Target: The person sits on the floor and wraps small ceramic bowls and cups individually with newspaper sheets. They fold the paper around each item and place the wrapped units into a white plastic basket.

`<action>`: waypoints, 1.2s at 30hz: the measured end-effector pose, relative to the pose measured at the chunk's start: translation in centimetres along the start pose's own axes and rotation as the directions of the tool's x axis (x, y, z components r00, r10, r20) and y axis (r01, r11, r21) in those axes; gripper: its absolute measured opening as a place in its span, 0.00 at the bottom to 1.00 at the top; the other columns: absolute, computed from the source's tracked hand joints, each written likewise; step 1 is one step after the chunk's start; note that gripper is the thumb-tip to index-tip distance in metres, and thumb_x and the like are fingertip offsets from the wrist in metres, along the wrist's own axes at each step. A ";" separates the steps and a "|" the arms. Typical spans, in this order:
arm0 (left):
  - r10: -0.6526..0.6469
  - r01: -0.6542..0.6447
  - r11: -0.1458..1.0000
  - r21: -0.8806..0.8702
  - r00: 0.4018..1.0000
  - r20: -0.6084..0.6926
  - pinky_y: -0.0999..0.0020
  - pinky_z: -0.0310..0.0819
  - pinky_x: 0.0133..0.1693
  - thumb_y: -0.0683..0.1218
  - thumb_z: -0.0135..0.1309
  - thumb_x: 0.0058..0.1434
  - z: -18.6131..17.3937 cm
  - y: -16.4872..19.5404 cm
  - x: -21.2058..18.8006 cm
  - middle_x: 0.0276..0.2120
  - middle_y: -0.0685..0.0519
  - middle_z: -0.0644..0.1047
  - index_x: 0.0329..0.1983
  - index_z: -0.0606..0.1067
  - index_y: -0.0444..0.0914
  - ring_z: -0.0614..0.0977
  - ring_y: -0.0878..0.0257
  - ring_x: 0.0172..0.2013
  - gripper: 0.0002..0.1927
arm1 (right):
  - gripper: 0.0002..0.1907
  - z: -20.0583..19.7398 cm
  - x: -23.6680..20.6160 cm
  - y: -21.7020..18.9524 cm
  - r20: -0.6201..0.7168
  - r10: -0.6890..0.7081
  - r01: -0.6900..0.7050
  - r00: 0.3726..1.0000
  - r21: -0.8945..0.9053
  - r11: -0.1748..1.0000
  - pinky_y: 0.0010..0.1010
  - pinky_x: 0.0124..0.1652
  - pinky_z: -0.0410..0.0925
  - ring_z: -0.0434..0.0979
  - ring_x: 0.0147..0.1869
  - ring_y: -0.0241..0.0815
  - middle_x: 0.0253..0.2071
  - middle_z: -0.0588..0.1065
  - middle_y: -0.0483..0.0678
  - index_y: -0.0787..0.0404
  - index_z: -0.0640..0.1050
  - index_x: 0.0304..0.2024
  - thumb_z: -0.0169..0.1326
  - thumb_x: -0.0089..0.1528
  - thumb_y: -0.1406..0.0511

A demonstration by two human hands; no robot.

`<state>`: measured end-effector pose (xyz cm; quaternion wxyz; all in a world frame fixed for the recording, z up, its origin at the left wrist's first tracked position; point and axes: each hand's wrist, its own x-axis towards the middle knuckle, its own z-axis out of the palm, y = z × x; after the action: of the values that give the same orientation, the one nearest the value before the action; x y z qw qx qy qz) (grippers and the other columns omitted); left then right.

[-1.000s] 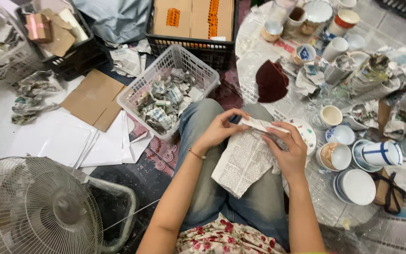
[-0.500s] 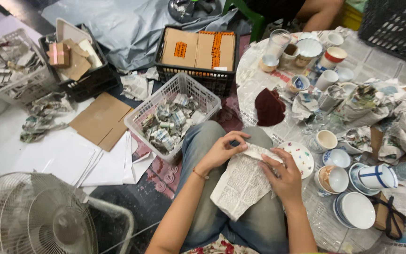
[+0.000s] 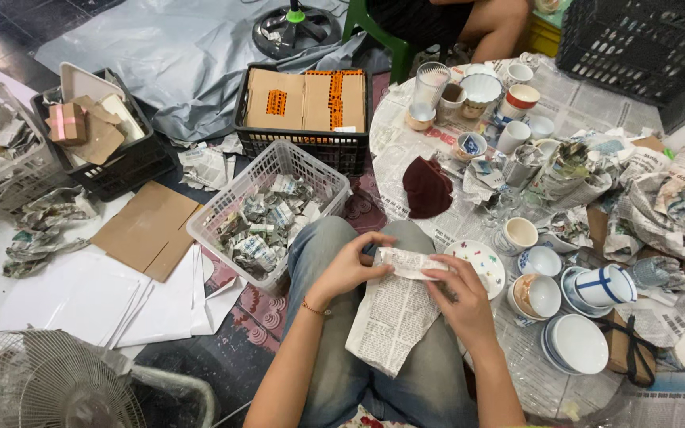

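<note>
Wrapping is the work in hand: a newspaper sheet [image 3: 394, 313] lies over the person's lap, its top edge rolled into a bundle held between both hands. Left hand [image 3: 348, 265] is curled around the near end of the roll, fingers closed on the paper. Right hand [image 3: 457, 293] presses the far end, thumb and fingers pinched on the fold. What sits inside the paper cannot be seen.

White plastic basket [image 3: 267, 210], just beside the left knee, holds many small paper-wrapped parcels. On the low round table [image 3: 406, 150] to the right stand unwrapped bowls [image 3: 576, 345], a cup [image 3: 517, 235] and a small speckled plate [image 3: 477, 265] near the right hand. A dark red cloth [image 3: 427, 188] lies on the table.

Judgement: the roll should be kept tight and even, both hands turning together so that the loose tail of the sheet feeds in without slack. Ends want tucking inward before release, or the bundle may open in the basket.
</note>
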<state>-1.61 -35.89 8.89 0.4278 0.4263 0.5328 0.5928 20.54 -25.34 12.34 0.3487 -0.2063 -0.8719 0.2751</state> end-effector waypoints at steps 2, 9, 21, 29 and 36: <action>-0.057 0.060 0.991 0.116 0.998 -0.035 0.73 0.76 0.32 0.39 0.65 0.56 0.0 0.2 -0.1 0.55 0.53 0.76 0.58 0.74 0.35 0.80 0.69 0.32 0.25 | 0.13 0.0 -0.1 -0.2 -0.001 -0.025 0.025 1.000 -0.022 0.999 0.34 0.53 0.72 0.79 0.58 0.44 0.55 0.77 0.46 0.56 0.83 0.43 0.65 0.55 0.70; 0.090 -0.074 0.976 0.206 0.994 -0.068 0.73 0.73 0.32 0.39 0.65 0.58 0.7 0.6 -1.0 0.50 0.53 0.72 0.52 0.75 0.34 0.76 0.72 0.31 0.19 | 0.20 -0.6 0.5 -1.8 -0.005 0.213 -0.211 0.977 0.106 0.972 0.33 0.49 0.72 0.80 0.53 0.43 0.54 0.77 0.46 0.56 0.81 0.50 0.65 0.55 0.65; -0.012 0.041 0.984 0.173 0.986 -0.167 0.71 0.78 0.35 0.40 0.68 0.50 1.7 0.2 -0.8 0.55 0.51 0.71 0.65 0.67 0.41 0.81 0.67 0.35 0.38 | 0.16 -0.4 0.8 -3.2 -0.012 0.087 -0.088 0.996 -0.171 0.981 0.34 0.44 0.71 0.79 0.45 0.44 0.42 0.78 0.45 0.57 0.84 0.45 0.67 0.54 0.62; -0.127 0.165 0.960 0.226 0.976 -0.176 0.69 0.77 0.33 0.42 0.71 0.47 2.2 -0.6 -1.0 0.47 0.51 0.73 0.67 0.66 0.42 0.78 0.65 0.30 0.43 | 0.18 0.3 -0.4 -0.9 -0.143 -0.186 0.130 0.972 -0.332 0.934 0.39 0.47 0.70 0.77 0.49 0.47 0.43 0.76 0.46 0.54 0.83 0.46 0.69 0.53 0.65; -0.097 0.129 0.973 0.193 0.981 -0.167 0.72 0.76 0.37 0.42 0.72 0.47 1.6 -1.4 -1.0 0.37 0.51 0.81 0.67 0.68 0.42 0.80 0.67 0.36 0.43 | 0.19 2.5 -1.8 -0.4 -0.177 -0.240 0.143 0.954 -0.435 0.889 0.40 0.49 0.70 0.74 0.52 0.49 0.46 0.74 0.44 0.50 0.83 0.48 0.70 0.54 0.67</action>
<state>0.31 -36.32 7.58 0.3718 0.3887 0.6459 0.5417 19.84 -27.49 10.22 0.4188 -0.2184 -0.8812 0.0210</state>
